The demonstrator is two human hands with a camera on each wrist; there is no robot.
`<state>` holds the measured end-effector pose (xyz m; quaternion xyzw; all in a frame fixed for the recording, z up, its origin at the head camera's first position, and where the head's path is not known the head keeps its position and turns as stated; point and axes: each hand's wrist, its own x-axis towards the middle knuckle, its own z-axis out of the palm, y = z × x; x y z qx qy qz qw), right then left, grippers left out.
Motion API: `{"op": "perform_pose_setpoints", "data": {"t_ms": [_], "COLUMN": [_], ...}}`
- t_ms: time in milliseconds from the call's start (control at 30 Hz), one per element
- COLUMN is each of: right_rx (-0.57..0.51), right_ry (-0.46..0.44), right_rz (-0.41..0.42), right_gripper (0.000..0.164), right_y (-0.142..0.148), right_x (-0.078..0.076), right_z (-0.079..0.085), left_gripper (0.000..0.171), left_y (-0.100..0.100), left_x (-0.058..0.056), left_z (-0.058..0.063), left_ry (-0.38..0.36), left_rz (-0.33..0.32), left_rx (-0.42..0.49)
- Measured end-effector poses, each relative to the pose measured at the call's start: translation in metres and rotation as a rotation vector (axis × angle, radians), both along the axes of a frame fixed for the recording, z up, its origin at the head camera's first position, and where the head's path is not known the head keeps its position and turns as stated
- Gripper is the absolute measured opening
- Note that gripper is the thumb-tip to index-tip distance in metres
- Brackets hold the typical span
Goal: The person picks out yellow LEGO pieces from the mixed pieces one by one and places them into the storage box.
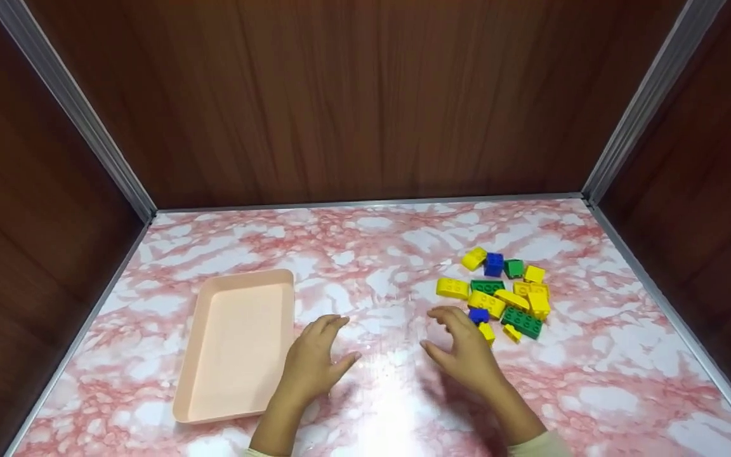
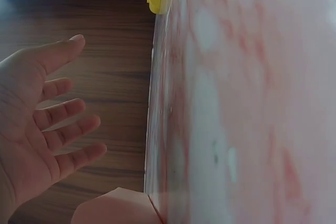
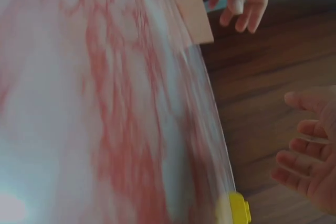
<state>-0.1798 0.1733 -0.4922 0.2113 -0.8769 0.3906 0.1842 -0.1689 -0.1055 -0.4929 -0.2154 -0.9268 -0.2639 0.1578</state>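
Observation:
My left hand (image 1: 312, 363) hovers beside the right edge of a peach tray (image 1: 235, 349), its fingers relaxed and slightly bent around nothing. Opposite it, my right hand (image 1: 464, 352) is held with thumb and fingers apart, palm facing the left hand. That hand is nearest a loose pile of toy bricks, among them a blue brick (image 1: 478, 315), a yellow brick (image 1: 453, 287) and a green brick (image 1: 523, 322). In the left wrist view the left hand (image 2: 39, 114) shows spread fingers and a bare palm. The right wrist view shows the right hand (image 3: 315, 150) holding nothing.
The red-and-white marbled table (image 1: 365, 254) lies between the hands and the pile. Brown wood-grain panels (image 1: 353, 101) stand at the back and both sides, joined by metal corner strips (image 1: 80, 101).

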Motion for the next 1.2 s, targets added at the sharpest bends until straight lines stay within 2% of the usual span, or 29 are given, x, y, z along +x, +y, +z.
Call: {"op": "perform_pose_setpoints", "data": {"t_ms": [167, 300, 433, 533, 700, 900, 1200], "right_rx": [-0.13, -0.177, -0.189, -0.171, -0.161, -0.16, -0.167], "right_ry": [-0.072, -0.117, -0.131, -0.131, -0.146, -0.151, -0.166], "right_rz": [0.06, 0.105, 0.115, 0.103, 0.078, 0.052, 0.019], "right_gripper": [0.036, 0.032, 0.031, 0.031, 0.03, 0.027, 0.025], "right_y": [-0.024, -0.041, -0.049, -0.049, -0.045, -0.039, -0.029], "right_x": [-0.005, -0.008, -0.007, -0.007, -0.007, -0.007, -0.007], "right_z": [-0.002, -0.004, -0.005, -0.005, -0.005, -0.007, -0.009], "left_gripper": [0.054, 0.048, 0.047, 0.045, 0.041, 0.042, 0.043], "left_y": [-0.011, -0.023, -0.034, -0.043, -0.069, -0.103, -0.14], "left_x": [-0.002, -0.002, -0.002, -0.004, -0.007, -0.008, -0.005], "left_z": [0.002, 0.004, 0.006, 0.006, 0.007, 0.014, 0.022], "left_ry": [-0.015, -0.017, -0.044, -0.043, -0.014, -0.049, -0.095], "left_rz": [0.063, 0.12, 0.141, 0.171, 0.283, 0.384, 0.454], "left_rx": [0.068, 0.115, 0.145, 0.159, 0.201, 0.204, 0.183]}}
